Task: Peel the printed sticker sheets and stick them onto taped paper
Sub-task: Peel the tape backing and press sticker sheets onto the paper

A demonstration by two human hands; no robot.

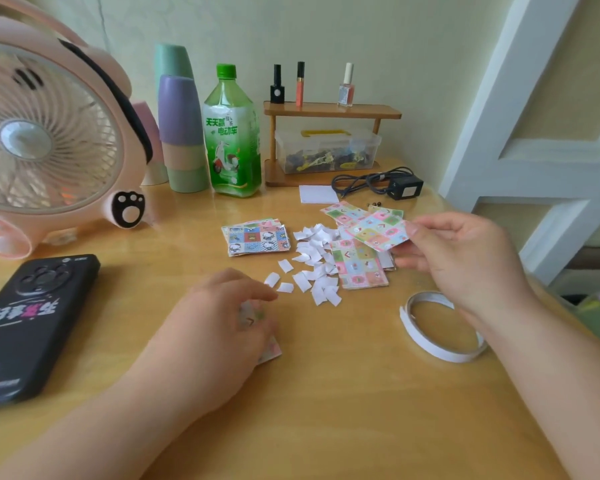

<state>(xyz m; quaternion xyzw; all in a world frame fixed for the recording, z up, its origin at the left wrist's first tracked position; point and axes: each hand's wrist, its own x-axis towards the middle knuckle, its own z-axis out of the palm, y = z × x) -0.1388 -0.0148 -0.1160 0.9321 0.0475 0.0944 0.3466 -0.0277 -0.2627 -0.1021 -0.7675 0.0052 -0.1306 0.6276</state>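
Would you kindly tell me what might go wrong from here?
1. The white backing scraps lie loose against the sticker stack; the sticker sheet pinched in the right hand might pick one up if its adhesive is exposed.
2. The fan faces the table; if running, it could scatter the scraps.
3. The right forearm hangs over the tape roll and may knock it.

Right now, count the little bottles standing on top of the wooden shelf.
3. A black bottle at the left, an orange tube just right of it, a pale pink nail polish further right; none looks hidden.
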